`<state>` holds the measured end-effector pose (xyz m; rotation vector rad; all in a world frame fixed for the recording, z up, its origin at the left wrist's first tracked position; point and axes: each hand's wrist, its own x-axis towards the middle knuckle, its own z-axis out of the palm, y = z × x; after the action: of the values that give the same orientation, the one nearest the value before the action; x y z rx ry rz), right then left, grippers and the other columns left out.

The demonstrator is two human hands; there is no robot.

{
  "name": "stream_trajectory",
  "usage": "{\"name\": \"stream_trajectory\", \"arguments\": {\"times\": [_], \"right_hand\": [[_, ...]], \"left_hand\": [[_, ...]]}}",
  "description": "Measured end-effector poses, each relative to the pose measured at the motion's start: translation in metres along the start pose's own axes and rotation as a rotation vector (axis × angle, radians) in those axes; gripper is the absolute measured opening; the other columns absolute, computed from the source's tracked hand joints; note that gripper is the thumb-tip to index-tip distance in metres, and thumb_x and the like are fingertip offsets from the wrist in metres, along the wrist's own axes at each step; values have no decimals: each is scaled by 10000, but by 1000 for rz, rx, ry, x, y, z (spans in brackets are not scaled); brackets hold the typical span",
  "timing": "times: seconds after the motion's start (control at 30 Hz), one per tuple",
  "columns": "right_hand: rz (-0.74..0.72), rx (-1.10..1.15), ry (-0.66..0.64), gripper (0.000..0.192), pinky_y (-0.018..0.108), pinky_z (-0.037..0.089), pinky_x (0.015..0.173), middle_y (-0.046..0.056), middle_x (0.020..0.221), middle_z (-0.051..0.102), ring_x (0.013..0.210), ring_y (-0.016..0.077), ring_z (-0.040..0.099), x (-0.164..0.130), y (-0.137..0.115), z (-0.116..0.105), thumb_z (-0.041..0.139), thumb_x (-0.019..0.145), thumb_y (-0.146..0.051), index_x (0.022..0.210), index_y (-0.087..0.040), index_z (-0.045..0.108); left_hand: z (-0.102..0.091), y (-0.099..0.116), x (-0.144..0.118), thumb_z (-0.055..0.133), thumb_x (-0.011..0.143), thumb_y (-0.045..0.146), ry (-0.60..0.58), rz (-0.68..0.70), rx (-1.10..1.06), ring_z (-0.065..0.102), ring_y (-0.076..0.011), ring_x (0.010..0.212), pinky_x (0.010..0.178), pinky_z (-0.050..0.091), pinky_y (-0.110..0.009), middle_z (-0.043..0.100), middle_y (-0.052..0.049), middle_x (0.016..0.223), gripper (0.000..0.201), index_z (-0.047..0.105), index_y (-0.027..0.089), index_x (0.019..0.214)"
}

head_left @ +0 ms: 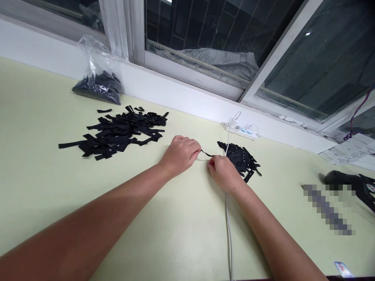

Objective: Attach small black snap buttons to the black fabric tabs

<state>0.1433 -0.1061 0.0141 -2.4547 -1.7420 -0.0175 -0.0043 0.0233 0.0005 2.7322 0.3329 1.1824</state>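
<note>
**One thin black strip pinched between both hands**

From the head camera, we held a thin black strip (206, 153) between our two hands, just above the pale green table (181, 226). The left hand (181, 153) had its fingers closed together on the strip's left end, and the right hand (223, 170) pinched the right end. We could not make out the fingertips themselves, since both hands curled over them, and the strip was so narrow that its fabric and any markings stayed hard to read.

Just beyond the right hand lay a small heap of black strips (240, 157), flat and short, with tiny white specks on some. Far to the left, well apart, spread a larger loose pile of strips (123, 130), flat, ribbon-like and overlapping at all angles. Behind it, a crinkled clear plastic bag (98, 80) held more dark pieces against the white window sill.

A white cable (228, 230) ran under our right wrist from the lower edge to a white power strip (244, 132) by the sill. At the right edge, a dark object (351, 181) was partly cut off and partly blurred, and we could not tell what it was.
</note>
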Motion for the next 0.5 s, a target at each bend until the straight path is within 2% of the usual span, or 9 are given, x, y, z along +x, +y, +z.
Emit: {"name": "stream_trajectory", "arguments": {"times": [0.1, 0.2, 0.27, 0.37, 0.4, 0.5], "right_hand": [[-38, 31, 27, 161, 294, 378, 710, 91, 893, 672, 822, 186, 575, -6, -2, -1, 426, 879, -149, 866, -170, 584], [-44, 194, 9, 109, 296, 372, 648, 43, 808, 663, 682, 153, 545, -12, 5, -10, 478, 860, -184, 846, -202, 585], [-11, 387, 57, 81, 298, 390, 634, 30, 807, 664, 657, 147, 541, -16, 13, -20, 540, 856, -271, 863, -221, 603], [99, 758, 247, 216, 303, 424, 638, 44, 847, 664, 697, 152, 560, -18, 21, -32, 647, 813, -423, 892, -226, 604], [122, 873, 274, 263, 302, 431, 646, 47, 848, 662, 712, 152, 564, -18, 22, -34, 680, 788, -452, 886, -222, 599], [128, 1089, 186, 331, 289, 428, 659, 38, 812, 652, 720, 138, 560, -16, 17, -33, 748, 730, -477, 857, -207, 605]], "left_hand": [[0, 0, 0, 458, 942, 170, -3, -3, -1, 629, -176, 856, 882, 359, -372, 715, -12, 883, 170, 611, 190, 872], [-1, -1, 0, 455, 945, 176, -9, -1, -8, 630, -180, 857, 879, 360, -373, 714, -17, 882, 176, 615, 189, 874], [-1, 0, 0, 456, 945, 173, -18, 8, -24, 629, -178, 859, 888, 357, -375, 714, -20, 887, 178, 617, 188, 872], [-1, 4, 0, 463, 946, 169, -67, 56, -83, 626, -174, 864, 886, 363, -363, 714, -20, 891, 174, 621, 189, 875], [0, 6, 0, 466, 947, 171, -91, 75, -106, 625, -171, 861, 879, 366, -355, 713, -17, 889, 172, 622, 189, 877], [0, 12, 0, 470, 958, 180, -144, 116, -148, 619, -161, 843, 865, 370, -339, 712, -11, 889, 169, 624, 191, 889]]}}
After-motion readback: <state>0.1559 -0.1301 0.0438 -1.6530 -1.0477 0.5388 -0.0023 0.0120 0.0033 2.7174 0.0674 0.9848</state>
